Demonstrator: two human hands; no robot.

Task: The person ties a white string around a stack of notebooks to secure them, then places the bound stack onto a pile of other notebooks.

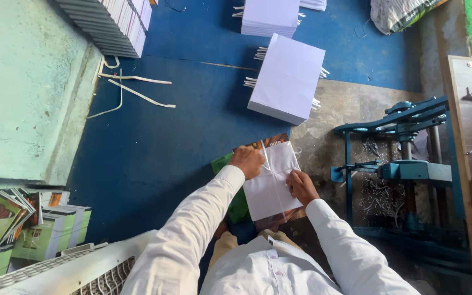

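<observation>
A small stack of white paper sheets [273, 183] lies on top of a coloured booklet cover [271, 141] on the floor in front of me. A thin string crosses the stack. My left hand [247, 161] rests closed on the stack's upper left corner, at the string. My right hand [301, 187] presses on the stack's right edge with curled fingers, apparently pinching the string. Both arms wear white sleeves.
Two taller white paper stacks [287, 79] [270, 17] sit on the blue floor mat [159, 142] ahead. A blue metal machine [405, 164] stands to the right. Coloured booklets [23, 224] pile at the lower left. White strips [137, 93] lie by the wall.
</observation>
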